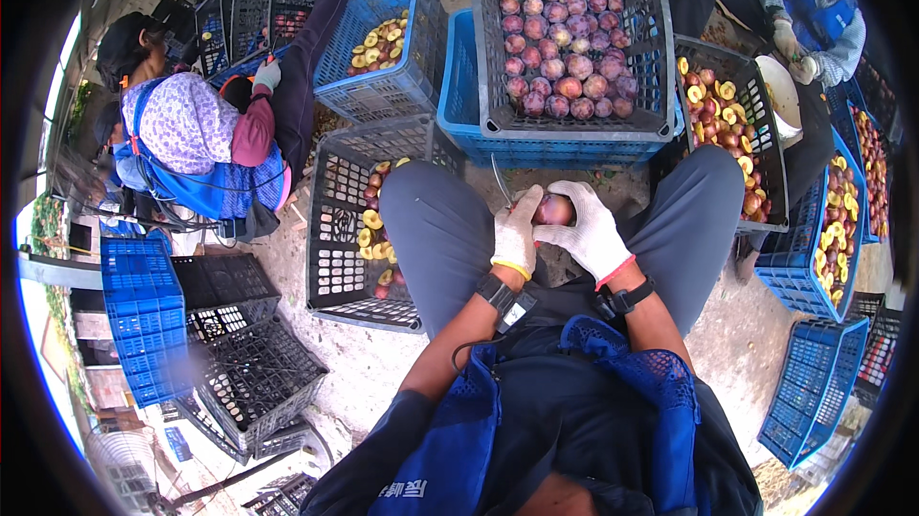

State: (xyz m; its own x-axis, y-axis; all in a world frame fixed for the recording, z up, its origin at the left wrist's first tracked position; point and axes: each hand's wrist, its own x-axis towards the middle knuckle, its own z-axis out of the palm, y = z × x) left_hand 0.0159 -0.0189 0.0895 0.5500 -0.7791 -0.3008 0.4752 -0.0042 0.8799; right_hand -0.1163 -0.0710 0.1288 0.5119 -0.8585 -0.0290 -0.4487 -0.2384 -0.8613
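Note:
Between my gloved hands, above my lap, is a dark red-purple plum [554,211]. My right hand [595,231] wraps its fingers around the plum from the right. A thin, curved knife [500,179] sticks up and away from my closed left hand [518,234], whose fist hides the handle. That hand's thumb side lies against or very near the plum. Both gloves are white knit, with a yellow cuff on the left and a red one on the right. Just beyond stands a black crate [492,120] of whole plums [565,33], raised on a blue crate [458,119].
Beside my left knee, a black crate [335,272] contains halved plums [374,229]; another black crate [777,192] of halves stands right. More blue crates [359,85] surround me. Co-workers sit at left [191,133] and far right [814,13], the latter near a white bucket [780,95].

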